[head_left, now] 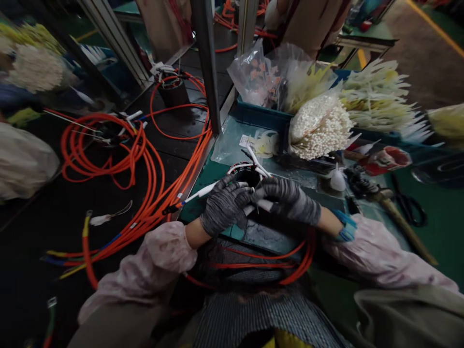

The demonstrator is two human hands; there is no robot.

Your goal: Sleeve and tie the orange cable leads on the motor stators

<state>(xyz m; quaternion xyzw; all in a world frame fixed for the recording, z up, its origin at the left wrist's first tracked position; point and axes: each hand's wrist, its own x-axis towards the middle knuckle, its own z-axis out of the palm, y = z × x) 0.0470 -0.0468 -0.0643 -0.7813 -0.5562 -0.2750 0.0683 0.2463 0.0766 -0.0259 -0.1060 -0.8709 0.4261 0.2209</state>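
Note:
A dark, ring-shaped motor stator (248,175) with windings along its rim sits on the green bench in front of me. White sleeved wires (259,162) stick up from its far side. My left hand (226,205), in a grey striped glove, is closed at the near rim, and my right hand (290,198), gloved alike, meets it there. Both sets of fingertips pinch a white sleeved wire (266,205); its exact run is partly hidden by the fingers. Another white sleeve (201,192) extends left from the stator toward the orange cables.
Orange cables (155,193) lie coiled on the dark roller conveyor at left, with another stator (173,89) farther back. White-tipped sticks (319,128) in plastic stand by a blue bin (261,116). A hammer (406,224) and black scissors (409,205) lie right. A metal post (206,67) rises ahead.

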